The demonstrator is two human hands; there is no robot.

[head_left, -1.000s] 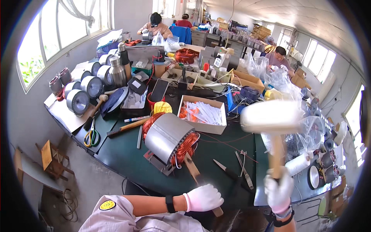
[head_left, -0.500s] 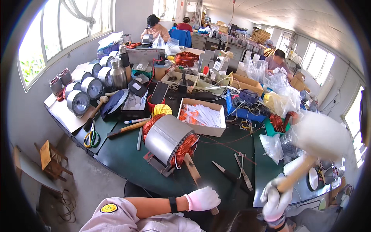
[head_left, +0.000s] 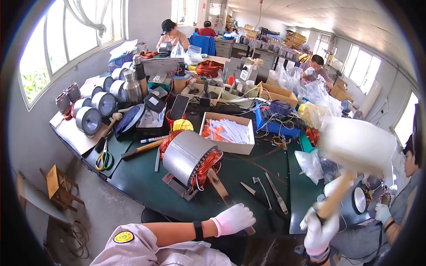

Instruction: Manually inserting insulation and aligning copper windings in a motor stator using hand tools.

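Observation:
A silver motor stator (head_left: 186,156) with orange-red copper windings (head_left: 205,170) rests tilted on a small metal cradle (head_left: 179,188) at the middle of the table. My left hand (head_left: 234,219), in a white glove, is closed around a flat wooden bar (head_left: 219,188). The bar's far end meets the windings at the stator's near end. Off to the right, my right hand (head_left: 318,229), also gloved, grips the handle of a mallet (head_left: 357,145). Its large white head is raised, slightly blurred, above the table's right part and apart from the bar.
Scissors (head_left: 277,195) and a pointed blade (head_left: 254,191) lie right of the bar. Beyond the stator stands a box of white strips (head_left: 228,134). Green-handled scissors (head_left: 105,158) and a small mallet (head_left: 111,128) lie left. A co-worker's gloved hand (head_left: 383,213) is at the right.
The mallet head has shifted left and slightly down in the picture. A co-worker has come into view at the right edge. My left hand still holds the bar against the windings.

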